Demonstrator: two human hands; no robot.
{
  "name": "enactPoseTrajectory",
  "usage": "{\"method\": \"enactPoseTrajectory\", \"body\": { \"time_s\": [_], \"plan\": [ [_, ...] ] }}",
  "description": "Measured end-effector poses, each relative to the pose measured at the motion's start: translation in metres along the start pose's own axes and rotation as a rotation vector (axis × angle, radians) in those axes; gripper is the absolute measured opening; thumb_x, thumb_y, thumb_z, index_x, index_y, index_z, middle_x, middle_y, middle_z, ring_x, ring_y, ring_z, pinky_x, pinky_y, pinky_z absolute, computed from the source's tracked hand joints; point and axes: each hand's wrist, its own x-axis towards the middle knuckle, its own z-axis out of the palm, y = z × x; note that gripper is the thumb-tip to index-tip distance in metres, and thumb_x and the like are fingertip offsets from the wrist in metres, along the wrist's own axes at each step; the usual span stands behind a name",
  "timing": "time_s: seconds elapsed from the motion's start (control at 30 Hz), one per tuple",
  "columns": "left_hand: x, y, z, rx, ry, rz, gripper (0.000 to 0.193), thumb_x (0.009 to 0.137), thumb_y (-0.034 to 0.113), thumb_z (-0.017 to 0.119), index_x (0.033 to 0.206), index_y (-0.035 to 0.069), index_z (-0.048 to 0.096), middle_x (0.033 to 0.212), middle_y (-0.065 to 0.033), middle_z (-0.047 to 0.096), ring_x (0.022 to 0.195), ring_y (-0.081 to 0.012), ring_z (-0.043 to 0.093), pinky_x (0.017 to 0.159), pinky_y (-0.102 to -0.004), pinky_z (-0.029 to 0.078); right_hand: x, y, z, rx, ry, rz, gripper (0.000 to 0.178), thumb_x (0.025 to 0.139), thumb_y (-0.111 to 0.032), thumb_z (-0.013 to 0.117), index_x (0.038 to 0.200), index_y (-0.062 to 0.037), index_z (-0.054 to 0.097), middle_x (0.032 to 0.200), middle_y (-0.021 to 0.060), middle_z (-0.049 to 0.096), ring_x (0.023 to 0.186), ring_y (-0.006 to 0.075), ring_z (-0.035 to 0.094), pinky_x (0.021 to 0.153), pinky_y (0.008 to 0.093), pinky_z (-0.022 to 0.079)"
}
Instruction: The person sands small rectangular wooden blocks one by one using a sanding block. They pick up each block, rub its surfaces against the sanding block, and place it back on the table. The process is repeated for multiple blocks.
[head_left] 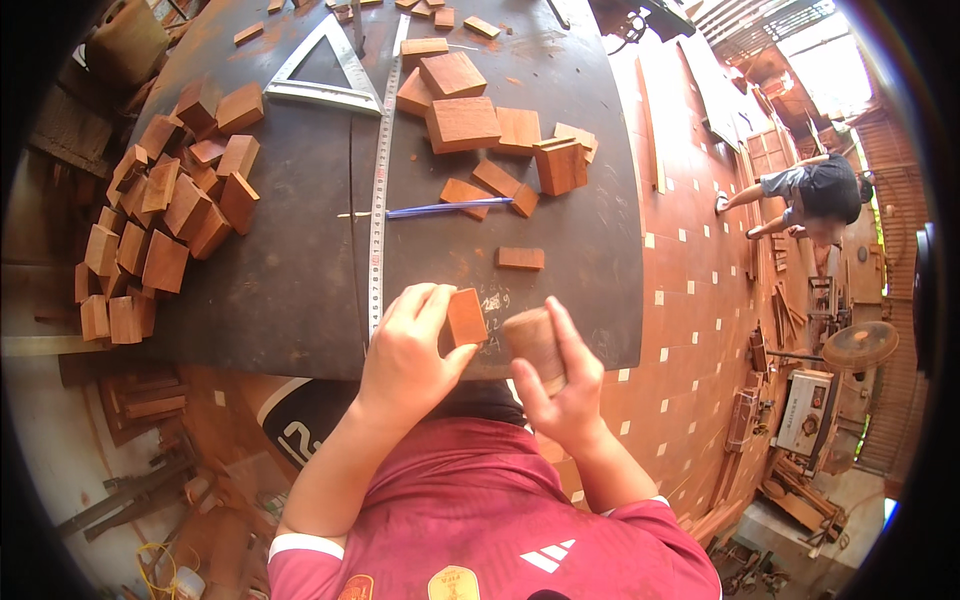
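One dark bench (pixel 290 250), head view, stands on a tiled workshop floor (pixel 680 330); the measuring tape (pixel 380 190) along it bears numerals. Above its near edge, your left hand (pixel 400 350) has fingers clamped on an orange-brown block (pixel 466 316), long axis pointing roughly away from you; your right hand (pixel 575 385) clamps a blurred wooden piece (pixel 534 345), far end tipped left.

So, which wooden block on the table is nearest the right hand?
The small block lying alone just beyond the right hand; other blocks on the table lie farther off.
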Motion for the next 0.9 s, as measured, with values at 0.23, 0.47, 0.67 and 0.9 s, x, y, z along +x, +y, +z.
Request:
{"method": "enactPoseTrajectory", "body": {
  "time_s": [0.23, 0.47, 0.67, 0.9],
  "plan": [
    [0.004, 0.006, -0.015, 0.211, 0.081, -0.018, 0.073, 0.069, 0.030, 0.099, 0.124, -0.002, 0.064, 0.120, -0.0189, 0.066, 0.111, -0.0381, 0.066, 0.100, -0.0458, 0.054, 0.003, 0.000, -0.002, 0.012, 0.051, 0.047, 0.075, 0.088, -0.013, 0.083, 0.154, 0.0065, 0.050, 0.119, 0.0295, 0.072, 0.107, 0.0371, 0.076, 0.095, 0.0410, 0.058],
    [-0.002, 0.005, -0.002, 0.115, -0.018, -0.037, 0.067, 0.071, 0.021, 0.097, 0.124, -0.002, 0.063, 0.119, -0.0200, 0.066, 0.113, -0.0391, 0.066, 0.101, -0.0462, 0.053, -0.001, 0.001, -0.013, -0.002, 0.083, 0.038, 0.075, 0.089, -0.014, 0.082, 0.154, 0.0064, 0.051, 0.119, 0.0293, 0.072, 0.107, 0.0367, 0.076, 0.095, 0.0412, 0.058],
    [0.003, 0.009, -0.003, 0.175, 0.239, 0.139, 0.077, 0.070, 0.009, 0.096, 0.136, 0.001, 0.057, 0.129, -0.0210, 0.062, 0.116, -0.0409, 0.063, 0.100, -0.0482, 0.053, -0.010, 0.000, -0.017, -0.026, 0.099, 0.036, 0.074, 0.089, -0.014, 0.082, 0.153, 0.0064, 0.051, 0.118, 0.0299, 0.072, 0.107, 0.0380, 0.076, 0.095, 0.0416, 0.058],
    [-0.008, 0.003, -0.003, -0.119, -0.013, -0.018, 0.080, 0.070, 0.004, 0.094, 0.142, 0.002, 0.059, 0.120, -0.0179, 0.063, 0.111, -0.0358, 0.064, 0.090, -0.0423, 0.057, -0.012, 0.000, -0.012, -0.014, 0.095, 0.010, 0.074, 0.089, -0.013, 0.081, 0.154, 0.0060, 0.050, 0.118, 0.0306, 0.072, 0.107, 0.0392, 0.075, 0.095, 0.0424, 0.058]
  ]
}}
